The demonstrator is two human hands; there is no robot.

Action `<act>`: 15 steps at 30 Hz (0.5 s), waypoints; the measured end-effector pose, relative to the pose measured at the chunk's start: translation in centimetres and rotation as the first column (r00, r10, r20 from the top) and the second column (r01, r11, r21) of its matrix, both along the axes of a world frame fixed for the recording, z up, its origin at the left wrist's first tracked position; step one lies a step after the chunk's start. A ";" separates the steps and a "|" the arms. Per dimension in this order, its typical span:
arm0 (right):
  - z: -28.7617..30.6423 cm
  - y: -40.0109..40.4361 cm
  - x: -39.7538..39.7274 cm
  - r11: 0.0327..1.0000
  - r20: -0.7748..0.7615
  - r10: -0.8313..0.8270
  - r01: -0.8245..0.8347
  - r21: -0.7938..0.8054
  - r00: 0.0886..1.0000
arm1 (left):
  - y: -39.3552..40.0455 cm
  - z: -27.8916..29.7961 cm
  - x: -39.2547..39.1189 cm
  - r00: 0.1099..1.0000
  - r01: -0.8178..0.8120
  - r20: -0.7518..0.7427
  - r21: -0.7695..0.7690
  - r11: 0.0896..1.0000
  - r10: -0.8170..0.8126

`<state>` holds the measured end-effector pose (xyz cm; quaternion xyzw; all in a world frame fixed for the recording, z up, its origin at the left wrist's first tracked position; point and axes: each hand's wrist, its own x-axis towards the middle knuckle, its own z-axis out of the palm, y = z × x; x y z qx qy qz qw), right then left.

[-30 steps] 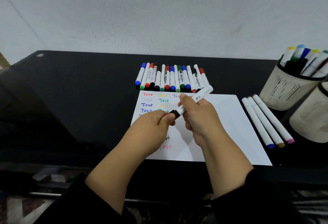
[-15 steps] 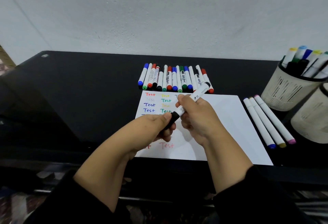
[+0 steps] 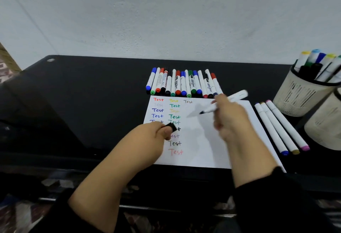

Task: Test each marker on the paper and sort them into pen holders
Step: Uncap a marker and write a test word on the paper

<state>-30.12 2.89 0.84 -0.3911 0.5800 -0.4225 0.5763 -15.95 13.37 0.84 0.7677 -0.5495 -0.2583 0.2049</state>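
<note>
My right hand (image 3: 228, 120) holds an uncapped white marker (image 3: 234, 98), its dark tip pointing down-left just above the white paper (image 3: 203, 146). The marker's black cap (image 3: 170, 126) is pinched in my left hand (image 3: 147, 140) over the paper's left side. The paper bears two columns of coloured "Test" words and one more at the top. A row of several capped markers (image 3: 182, 84) lies just beyond the paper. Three long white markers (image 3: 278, 127) lie to the right of the sheet.
Two pale mesh pen holders stand at the right: the far holder (image 3: 302, 96) is filled with several markers, the near holder (image 3: 324, 129) is cut off by the frame edge. The black table (image 3: 83, 103) ends at a white wall behind.
My left hand pulled the black cap off the marker and moved down-left with it. My right hand swung the marker right, tip now lowered toward the paper.
</note>
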 end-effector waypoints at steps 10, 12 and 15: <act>-0.2 -0.1 -0.3 0.999 0.116 0.008 -0.013 0.036 0.993 | -1.8 -0.8 -0.4 0.996 -0.042 -0.083 -0.012 0.999 0.041; -0.4 -0.1 -0.5 1.000 0.148 0.001 -0.003 0.010 0.989 | -2.2 -0.6 -0.3 0.995 -0.075 -0.076 -0.042 0.996 0.071; -0.3 -0.6 -0.5 0.999 0.123 0.006 0.000 -0.048 0.992 | -2.8 -0.2 0.3 0.991 -0.111 -0.084 -0.075 0.991 0.105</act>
